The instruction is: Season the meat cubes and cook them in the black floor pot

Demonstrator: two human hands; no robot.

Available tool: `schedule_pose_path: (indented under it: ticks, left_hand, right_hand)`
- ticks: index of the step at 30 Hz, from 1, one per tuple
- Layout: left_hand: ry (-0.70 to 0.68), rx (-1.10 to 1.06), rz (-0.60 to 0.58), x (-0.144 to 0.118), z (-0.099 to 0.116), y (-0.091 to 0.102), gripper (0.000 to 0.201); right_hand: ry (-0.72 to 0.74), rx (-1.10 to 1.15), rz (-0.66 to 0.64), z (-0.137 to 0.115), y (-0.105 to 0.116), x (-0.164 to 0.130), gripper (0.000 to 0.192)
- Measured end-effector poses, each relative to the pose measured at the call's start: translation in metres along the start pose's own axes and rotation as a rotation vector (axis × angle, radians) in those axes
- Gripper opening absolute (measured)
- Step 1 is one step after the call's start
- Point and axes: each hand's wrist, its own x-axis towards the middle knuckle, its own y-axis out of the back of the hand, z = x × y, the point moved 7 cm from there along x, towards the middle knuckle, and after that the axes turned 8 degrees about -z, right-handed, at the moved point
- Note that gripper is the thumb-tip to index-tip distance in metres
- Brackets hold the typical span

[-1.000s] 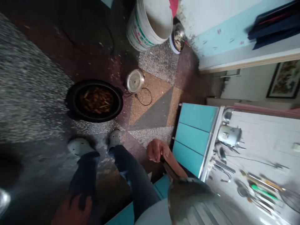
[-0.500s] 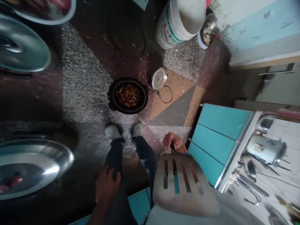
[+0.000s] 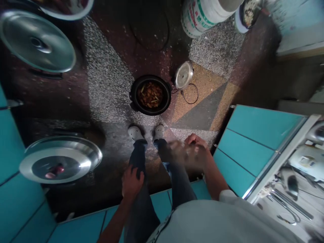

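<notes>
- Terrazzo floor point(image 3: 108, 84) in grey, ochre and dark red patches filled the downward view, with turquoise cabinet fronts point(image 3: 253, 135) to either side.
- Closest in, the left grip point(image 3: 131, 182) lay loosely spread on the person's dark trouser leg point(image 3: 138, 158), holding nothing.
- The right grip point(image 3: 196, 150) was curled shut around the handle of a spatula point(image 3: 173, 152), above the shoes point(image 3: 135, 132).
- Half a second before, the slotted blade had stood up close to the camera; now it had dropped and showed only as a dark, motion-blurred smear beside the grip.
- As far as the blur allowed, its long axis ran roughly level, handle in the grip and blade pointing to the grip's left, across the legs; I could not tell which face was up.
- Just beyond the grip, past the shoes, a black pot point(image 3: 151, 95) sat open on the floor with browned food in it.
- Its lid point(image 3: 184, 75) lay just beside it, by a loop of cord point(image 3: 189, 94).
- Well off to the grip's left, a steel basin point(image 3: 83, 158) held something red.
- To its right, a counter point(image 3: 283, 158) carried a kettle point(image 3: 307, 162).
- Farthest off stood a white bucket point(image 3: 199, 17).
</notes>
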Motion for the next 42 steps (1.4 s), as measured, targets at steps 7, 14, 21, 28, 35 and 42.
schedule_pose_path:
  ticks: [7, 14, 21, 28, 35, 42]
  left_hand:
    - [-0.014, 0.006, 0.046, 0.001, -0.002, -0.002, 0.039]
    - [-0.026, 0.043, 0.064, 0.001, -0.002, -0.002, 0.04]
    - [-0.007, 0.039, 0.089, -0.002, -0.007, -0.006, 0.04]
    - [0.004, 0.016, 0.084, -0.003, -0.008, -0.011, 0.039]
    - [-0.013, 0.004, 0.113, -0.002, -0.008, -0.009, 0.037]
    - [-0.021, 0.051, 0.204, 0.002, -0.005, 0.01, 0.035]
  right_hand:
    - [-0.167, 0.047, 0.55, 0.057, 0.046, 0.002, 0.058]
    - [-0.206, -0.796, 0.839, 0.037, 0.076, 0.064, 0.057]
    - [-0.551, -1.549, 0.635, 0.003, 0.084, 0.187, 0.054]
    - [-0.631, -1.674, 0.659, -0.015, 0.061, 0.198, 0.056]
    - [-0.626, -1.627, 0.693, -0.011, 0.061, 0.211, 0.053]
    - [-0.696, -1.594, 0.562, 0.026, 0.043, 0.183, 0.05]
